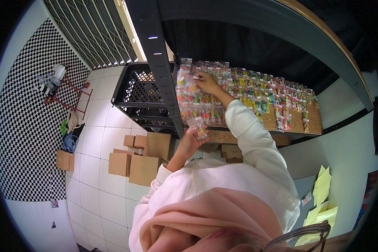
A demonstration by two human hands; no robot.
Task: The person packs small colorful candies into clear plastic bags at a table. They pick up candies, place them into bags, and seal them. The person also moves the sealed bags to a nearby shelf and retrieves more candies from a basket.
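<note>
My left hand (189, 145) holds a small clear zip bag (201, 132) in front of the shelf's edge. The bag has a red seal line, a white label and small coloured pieces inside. Farther in, my right hand (207, 83) reaches over the left end of the wood-topped shelf (297, 121). Its thumb and fingers pinch the labelled top of another clear bag (192, 85), partly hidden by the hand. Rows of similar labelled bags (216, 113) with colourful small items cover much of the shelf around it.
A black shelf post (163, 69) rises left of the bags, with a black plastic crate (138, 104) beyond it. Cardboard boxes (144, 168) stand on the tiled floor. A red metal-framed chair (72, 85) holds bottles. Yellow papers (323, 186) lie at the right.
</note>
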